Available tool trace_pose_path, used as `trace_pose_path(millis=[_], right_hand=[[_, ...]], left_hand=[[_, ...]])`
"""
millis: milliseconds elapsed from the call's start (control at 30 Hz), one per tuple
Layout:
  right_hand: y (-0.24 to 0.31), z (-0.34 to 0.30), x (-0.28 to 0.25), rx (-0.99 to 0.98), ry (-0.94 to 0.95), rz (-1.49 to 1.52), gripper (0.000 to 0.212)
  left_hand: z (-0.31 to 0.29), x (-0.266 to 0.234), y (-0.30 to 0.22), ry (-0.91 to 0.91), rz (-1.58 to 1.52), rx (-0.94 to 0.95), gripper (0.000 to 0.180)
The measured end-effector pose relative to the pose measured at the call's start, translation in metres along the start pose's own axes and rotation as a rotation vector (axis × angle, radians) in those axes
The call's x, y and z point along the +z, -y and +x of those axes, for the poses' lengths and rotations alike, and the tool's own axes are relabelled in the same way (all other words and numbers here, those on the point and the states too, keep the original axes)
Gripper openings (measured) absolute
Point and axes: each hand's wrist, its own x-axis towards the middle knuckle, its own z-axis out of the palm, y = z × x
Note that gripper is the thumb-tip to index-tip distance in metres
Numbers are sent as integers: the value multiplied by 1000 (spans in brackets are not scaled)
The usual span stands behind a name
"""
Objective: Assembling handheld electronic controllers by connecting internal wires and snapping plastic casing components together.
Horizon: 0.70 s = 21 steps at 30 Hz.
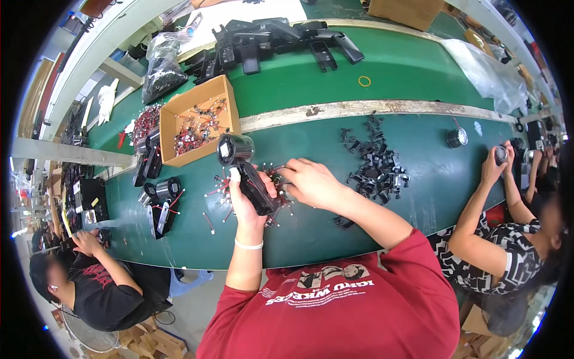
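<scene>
My left hand [244, 200] is wrapped round a black plastic device [256, 190] with a long hollow handle. A short, shiny round cylinder [238, 149] forms its upper end, tilted toward the far left. My right hand [311, 182] is beside the handle, fingers bent and closed together at its right edge. What those fingertips pinch, if anything, is too small to make out. Short red and black wire leads [226, 184] with small white connectors lie scattered on the green table under and around my hands.
A cardboard box [232, 107] of wire leads stands beyond my left hand. Small black plastic parts [376, 167] are heaped to the right. More round-headed devices [161, 203] lie left. Black housings [263, 42] are piled behind a wooden strip [359, 109]. Co-workers sit at both sides.
</scene>
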Motion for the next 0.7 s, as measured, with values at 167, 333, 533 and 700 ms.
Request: trace_pose_path(millis=[167, 333, 533, 700], right_hand=[[-3, 1, -13, 72, 38, -81, 24], [-58, 6, -58, 294, -205, -503, 19], [-90, -1, -61, 413, -112, -466, 14], [-60, -7, -70, 359, -146, -271, 21]], left_hand=[[-2, 0, 4, -77, 4, -26, 47], [-6, 2, 0, -43, 5, -84, 51], [-8, 5, 7, 26, 63, -129, 51], [-13, 10, 15, 60, 263, -123, 41]])
